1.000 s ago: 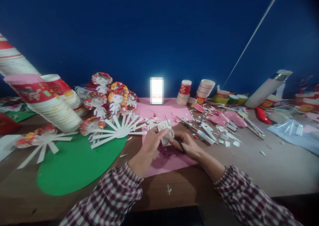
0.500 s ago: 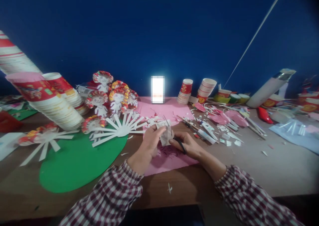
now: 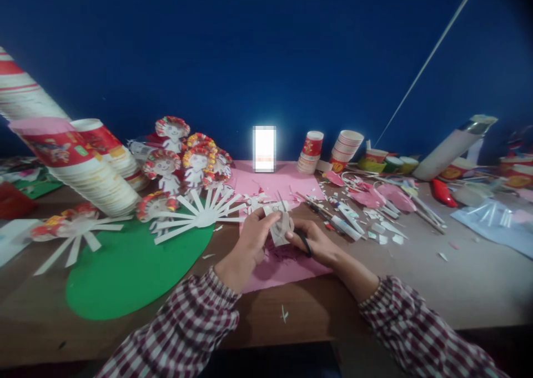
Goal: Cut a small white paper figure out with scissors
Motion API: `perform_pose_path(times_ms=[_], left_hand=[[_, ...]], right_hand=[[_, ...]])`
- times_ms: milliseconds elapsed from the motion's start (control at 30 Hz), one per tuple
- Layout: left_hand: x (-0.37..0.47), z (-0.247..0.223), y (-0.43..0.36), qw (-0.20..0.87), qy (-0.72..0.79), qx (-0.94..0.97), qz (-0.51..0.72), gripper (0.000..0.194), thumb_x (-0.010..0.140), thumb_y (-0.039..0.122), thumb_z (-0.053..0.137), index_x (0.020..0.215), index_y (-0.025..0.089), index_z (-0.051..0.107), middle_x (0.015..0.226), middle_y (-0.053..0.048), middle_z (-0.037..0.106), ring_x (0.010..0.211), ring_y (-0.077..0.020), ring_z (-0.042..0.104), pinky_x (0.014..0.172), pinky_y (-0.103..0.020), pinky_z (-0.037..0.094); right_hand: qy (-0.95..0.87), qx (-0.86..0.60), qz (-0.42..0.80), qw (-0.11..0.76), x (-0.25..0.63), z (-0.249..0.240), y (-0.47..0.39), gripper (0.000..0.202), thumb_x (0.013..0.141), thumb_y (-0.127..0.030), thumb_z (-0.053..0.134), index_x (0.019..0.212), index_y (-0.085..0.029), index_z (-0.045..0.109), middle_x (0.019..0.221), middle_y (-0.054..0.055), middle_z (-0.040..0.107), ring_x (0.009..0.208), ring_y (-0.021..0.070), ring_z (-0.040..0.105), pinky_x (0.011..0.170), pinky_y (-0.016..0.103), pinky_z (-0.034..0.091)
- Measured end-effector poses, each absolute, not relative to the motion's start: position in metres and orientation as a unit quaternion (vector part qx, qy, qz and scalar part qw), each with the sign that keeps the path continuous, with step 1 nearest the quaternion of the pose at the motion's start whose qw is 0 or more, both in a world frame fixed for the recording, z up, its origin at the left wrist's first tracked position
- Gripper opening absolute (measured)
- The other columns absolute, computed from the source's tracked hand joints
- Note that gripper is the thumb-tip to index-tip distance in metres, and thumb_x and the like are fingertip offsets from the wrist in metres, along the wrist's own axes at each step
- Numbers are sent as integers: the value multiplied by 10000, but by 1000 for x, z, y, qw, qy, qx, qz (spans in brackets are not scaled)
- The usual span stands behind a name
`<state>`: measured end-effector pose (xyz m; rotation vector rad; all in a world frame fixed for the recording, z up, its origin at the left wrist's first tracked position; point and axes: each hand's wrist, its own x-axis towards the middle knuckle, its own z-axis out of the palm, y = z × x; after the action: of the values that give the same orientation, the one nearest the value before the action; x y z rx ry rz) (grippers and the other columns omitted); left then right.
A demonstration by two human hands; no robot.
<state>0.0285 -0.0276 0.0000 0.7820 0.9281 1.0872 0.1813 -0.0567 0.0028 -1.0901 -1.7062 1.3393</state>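
Note:
My left hand [image 3: 254, 232] pinches a small pale piece of paper [image 3: 278, 235] between thumb and fingers, above the pink sheet [image 3: 270, 282]. Black-handled scissors [image 3: 307, 245] are gripped in my right hand [image 3: 314, 241], their blades pointing up and away at the paper. Exactly where the blades meet the paper is hard to make out. Just left of my left hand lies a white paper cup cut into splayed strips [image 3: 206, 217]. Dark marks or small scraps lie on the pink sheet under my hands.
A green mat [image 3: 137, 278] lies to the left, with tall leaning stacks of paper cups [image 3: 95, 184] behind it. Paper figures with frilled red-and-yellow heads [image 3: 197, 164] stand nearby. Pens [image 3: 347, 228] and white scraps [image 3: 387, 229] lie to the right, with a leaning white tube [image 3: 449, 150] farther back.
The paper in my left hand has turned and shifted slightly, showing more of its pale surface. My right hand with the scissors has barely moved.

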Motion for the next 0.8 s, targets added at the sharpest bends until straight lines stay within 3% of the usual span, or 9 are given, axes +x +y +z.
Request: perform_pose_path(times_ms=[800], left_hand=[[26, -2, -24, 695, 421, 359, 459, 205, 630, 289, 723, 755, 156, 629, 621, -6, 623, 540, -153, 584, 508, -271, 451]], right_hand=[[-658, -438, 502, 351, 182, 2, -57, 418, 780, -530, 632, 799, -113, 629, 643, -23, 427, 593, 98, 345, 530, 212, 275]])
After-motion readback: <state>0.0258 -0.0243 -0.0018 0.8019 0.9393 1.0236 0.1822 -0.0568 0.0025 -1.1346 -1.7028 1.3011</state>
